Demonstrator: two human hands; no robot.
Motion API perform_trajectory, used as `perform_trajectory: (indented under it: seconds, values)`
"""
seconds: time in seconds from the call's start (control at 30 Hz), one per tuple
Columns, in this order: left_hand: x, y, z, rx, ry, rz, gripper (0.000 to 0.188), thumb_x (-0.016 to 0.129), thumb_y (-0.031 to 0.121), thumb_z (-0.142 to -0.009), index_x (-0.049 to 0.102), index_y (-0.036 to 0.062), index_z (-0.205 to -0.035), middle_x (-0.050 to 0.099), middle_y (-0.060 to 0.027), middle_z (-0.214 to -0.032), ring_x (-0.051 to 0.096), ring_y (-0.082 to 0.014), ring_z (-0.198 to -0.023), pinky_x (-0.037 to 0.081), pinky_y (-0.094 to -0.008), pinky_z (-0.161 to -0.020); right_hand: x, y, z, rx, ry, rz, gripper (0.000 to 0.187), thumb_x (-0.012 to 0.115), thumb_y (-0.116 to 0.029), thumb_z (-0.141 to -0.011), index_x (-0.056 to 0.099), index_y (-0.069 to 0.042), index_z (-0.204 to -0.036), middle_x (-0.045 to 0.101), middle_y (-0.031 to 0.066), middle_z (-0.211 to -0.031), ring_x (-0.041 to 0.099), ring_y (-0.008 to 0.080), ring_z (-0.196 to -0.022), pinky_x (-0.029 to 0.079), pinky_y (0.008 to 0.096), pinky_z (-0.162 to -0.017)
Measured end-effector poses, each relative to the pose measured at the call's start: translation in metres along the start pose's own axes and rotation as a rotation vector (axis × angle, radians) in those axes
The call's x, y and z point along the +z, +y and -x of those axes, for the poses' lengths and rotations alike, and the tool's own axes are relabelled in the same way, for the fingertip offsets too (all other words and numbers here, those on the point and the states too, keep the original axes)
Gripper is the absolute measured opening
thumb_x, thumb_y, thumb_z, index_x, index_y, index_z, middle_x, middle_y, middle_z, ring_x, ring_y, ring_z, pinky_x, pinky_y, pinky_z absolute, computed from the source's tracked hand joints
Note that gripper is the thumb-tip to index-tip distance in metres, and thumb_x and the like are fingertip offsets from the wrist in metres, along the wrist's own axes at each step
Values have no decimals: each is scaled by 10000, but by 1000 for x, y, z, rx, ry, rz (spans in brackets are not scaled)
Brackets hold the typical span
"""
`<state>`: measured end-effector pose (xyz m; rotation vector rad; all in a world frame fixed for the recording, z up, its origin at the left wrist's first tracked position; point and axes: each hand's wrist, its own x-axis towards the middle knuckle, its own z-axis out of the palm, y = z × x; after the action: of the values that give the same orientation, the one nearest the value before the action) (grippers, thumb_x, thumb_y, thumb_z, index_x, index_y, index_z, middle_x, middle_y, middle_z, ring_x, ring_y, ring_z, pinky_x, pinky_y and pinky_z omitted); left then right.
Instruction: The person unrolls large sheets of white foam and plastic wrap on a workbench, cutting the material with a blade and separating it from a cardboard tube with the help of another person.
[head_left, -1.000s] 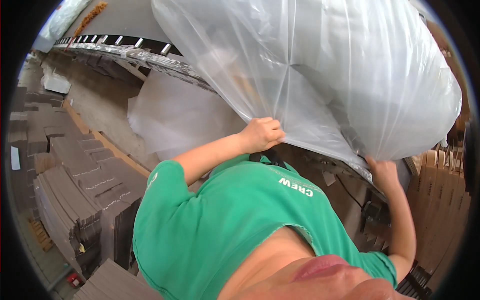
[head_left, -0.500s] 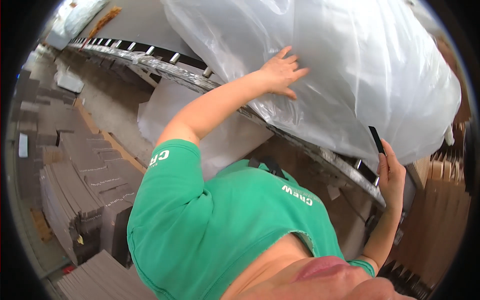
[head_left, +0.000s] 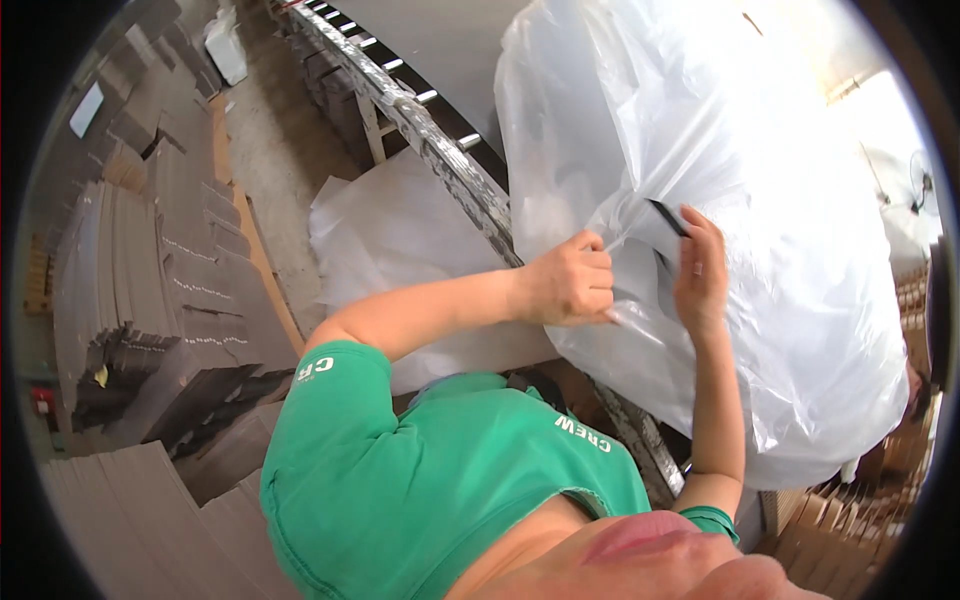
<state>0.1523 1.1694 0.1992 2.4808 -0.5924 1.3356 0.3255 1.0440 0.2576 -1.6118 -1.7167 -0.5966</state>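
Note:
A large, bulging bundle wrapped in clear whitish plastic film (head_left: 790, 270) fills the right side, on the roller conveyor. My left hand (head_left: 568, 284) is closed on a gathered fold of this film, pulling it taut in creases toward me. In my right hand (head_left: 704, 272) is a cutter knife (head_left: 668, 217) with a slim black blade, pointing up and left across the film. Between the two hands the film is parted, and a greyish gap shows there. What lies inside the bundle is blurred by the film.
The conveyor's worn metal rail (head_left: 440, 150) runs diagonally past me, with short rollers along it. Stacks of flat grey-brown cardboard (head_left: 140, 270) stand at left. A white sheet (head_left: 400, 220) hangs below the rail. More cardboard (head_left: 850, 530) stands at lower right.
My left hand has gone from open on the film to closed on a fold of it, lower down. My right hand has brought the knife left and up beside it. The view has turned.

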Motion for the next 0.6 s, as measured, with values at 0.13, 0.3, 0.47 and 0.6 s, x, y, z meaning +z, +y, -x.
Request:
perform_trajectory:
  seconds: [0.13,0.3,0.47,0.6]
  values:
    - [-50,16,9,-62,59,150,402,748,238,-743,416,112,-553,421,-4,-572,458,-204,-580,391,-348,-669,48,28,-26,-88,9,161,85,559,-6,-864,533,-8,-945,611,142,-886,605,302,-799,484,370,-685]
    - [-76,24,57,-343,49,217,415,765,260,-735,440,111,-524,412,-7,-536,430,-202,-515,369,-312,-524,57,48,-40,21,14,172,57,572,-42,-870,534,-41,-913,519,124,-601,514,300,-500,395,386,-451]
    - [-74,29,114,-564,-108,-1,401,711,371,-769,500,110,-550,503,-47,-555,538,-238,-568,418,-377,-481,-26,152,-5,179,-134,567,156,460,-126,-942,569,-72,-1040,627,162,-745,619,360,-701,479,444,-579]
    - [-46,38,166,-801,-150,110,496,696,443,-775,453,79,-541,514,-70,-548,558,-270,-567,436,-385,-494,-141,207,-38,149,59,748,198,486,-154,-962,547,-73,-1133,656,192,-850,647,376,-727,498,436,-554]
